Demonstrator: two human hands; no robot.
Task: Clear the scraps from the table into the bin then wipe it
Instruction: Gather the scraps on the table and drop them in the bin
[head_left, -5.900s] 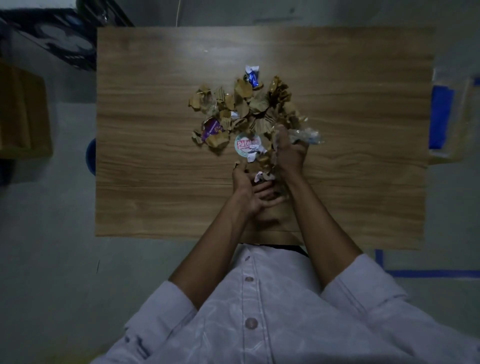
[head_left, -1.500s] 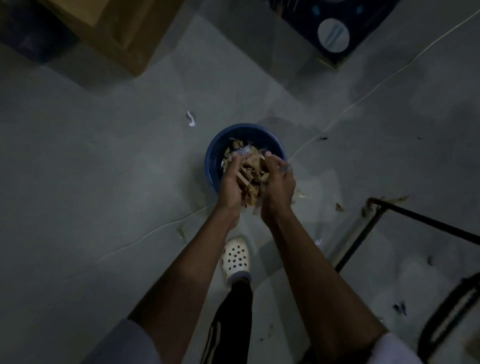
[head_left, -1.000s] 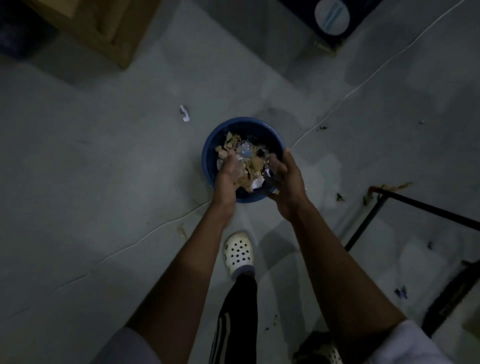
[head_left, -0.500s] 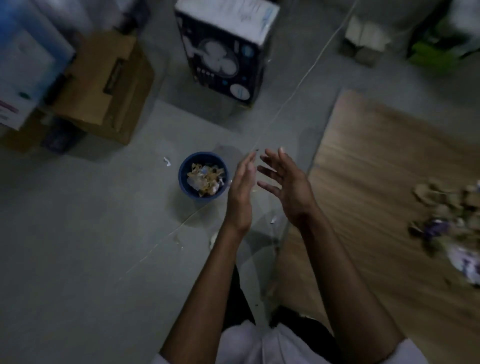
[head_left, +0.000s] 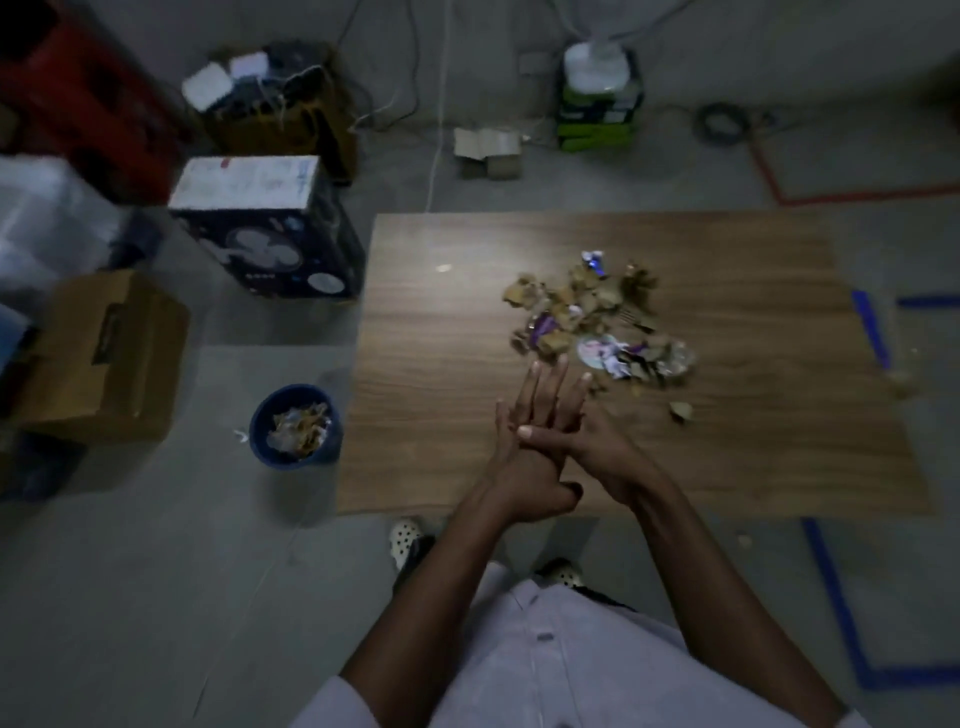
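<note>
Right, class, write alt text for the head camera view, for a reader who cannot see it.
Seen from above, a person's right hand lies across the left hand, both empty, over a wooden table near a pile of paper scraps and wrappers. A blue bin on the floor left of the table holds more scraps.

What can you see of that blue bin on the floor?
The blue bin is round, open-topped and looks plastic. It stands upright on the grey floor, just off the left edge of the table. It holds a heap of brown and pale scraps. A white scrap lies beside it.
</note>
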